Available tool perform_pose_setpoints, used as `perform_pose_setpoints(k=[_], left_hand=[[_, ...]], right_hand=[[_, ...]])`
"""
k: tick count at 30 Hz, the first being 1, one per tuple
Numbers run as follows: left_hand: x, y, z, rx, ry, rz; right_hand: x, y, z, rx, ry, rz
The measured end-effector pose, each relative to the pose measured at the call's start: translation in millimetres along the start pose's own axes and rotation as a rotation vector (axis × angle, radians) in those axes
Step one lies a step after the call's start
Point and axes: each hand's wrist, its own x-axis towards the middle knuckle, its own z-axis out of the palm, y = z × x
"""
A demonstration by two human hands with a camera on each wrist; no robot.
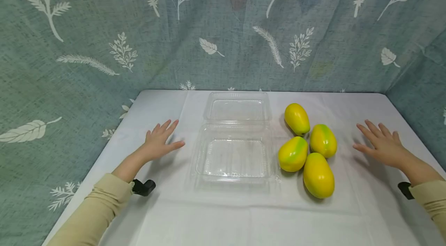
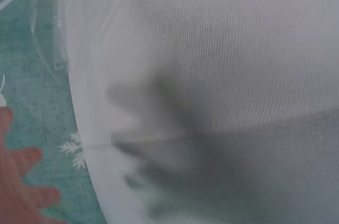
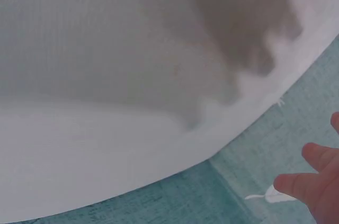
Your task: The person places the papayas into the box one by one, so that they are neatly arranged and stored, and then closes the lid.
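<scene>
Palm down over the left of the table, my left hand (image 1: 159,145) spreads its fingers and holds nothing. Beside it lies a clear plastic clamshell box (image 1: 198,161), its lid folded back toward the far edge. Several yellow mangoes (image 1: 318,176) with green patches are grouped right of the box. Farther right, my right hand (image 1: 385,148) is spread the same way, apart from the fruit. In the left wrist view, part of the clear box (image 2: 47,23) shows at the top left and the fingers (image 2: 18,181) at the lower left. The right wrist view catches the fingers (image 3: 312,181) at its corner.
A white cloth (image 1: 195,222) covers the table. Behind and at the sides hangs a blue-green curtain (image 1: 230,60) with white leaf prints. Each wrist wears a small black device, such as the left one (image 1: 143,187). Both hands cast shadows on the cloth.
</scene>
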Motion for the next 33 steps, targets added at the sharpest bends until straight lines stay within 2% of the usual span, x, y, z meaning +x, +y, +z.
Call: perform_pose_setpoints(k=[6,9,14,22,26,33], left_hand=[[5.4,6.3,8.0,-0.145,0.013,0.168],[6.6,11.6,10.9,-0.213,-0.018,0.210],[7.2,17.0,15.9,-0.268,-0.057,0.270],[4.2,18.7,25.7,-0.288,-0.078,0.374],[0.9,18.8,29.5,-0.276,-0.100,0.398],[-3.7,17.3,33.7,-0.261,-0.098,0.442]], right_hand=[[1.5,-10.3,-3.0,0.004,0.017,-0.010],[3.4,-17.4,-5.7,0.018,0.036,-0.020],[9.1,-29.2,-11.0,0.056,0.053,-0.023],[16.7,-46.5,-16.4,0.078,0.025,-0.029],[16.6,-55.6,-15.8,0.083,0.004,-0.024],[16.9,-73.1,-14.1,0.087,-0.054,-0.018]])
